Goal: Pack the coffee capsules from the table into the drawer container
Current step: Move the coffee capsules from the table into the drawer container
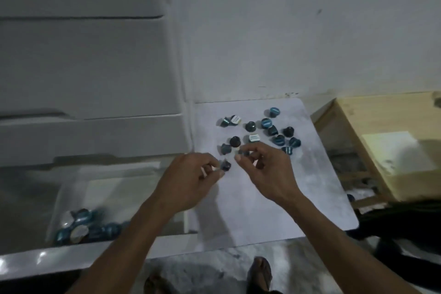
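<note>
Several blue and dark coffee capsules (265,131) lie scattered on the far half of a small white table (274,198). My left hand (191,181) pinches a dark capsule (225,166) at its fingertips, over the table's left edge. My right hand (262,167) is beside it, fingertips closed on another capsule (243,152), partly hidden by the fingers. To the left, the bottom drawer (114,196) of a white plastic drawer unit stands pulled open. Several blue capsules (83,227) lie in its near left corner.
The drawer unit's upper drawers (83,67) are shut and rise against the white wall. A wooden crate (381,145) stands right of the table. My sandalled foot (260,272) rests on the floor below the table's near edge. Dark fabric (405,234) lies at right.
</note>
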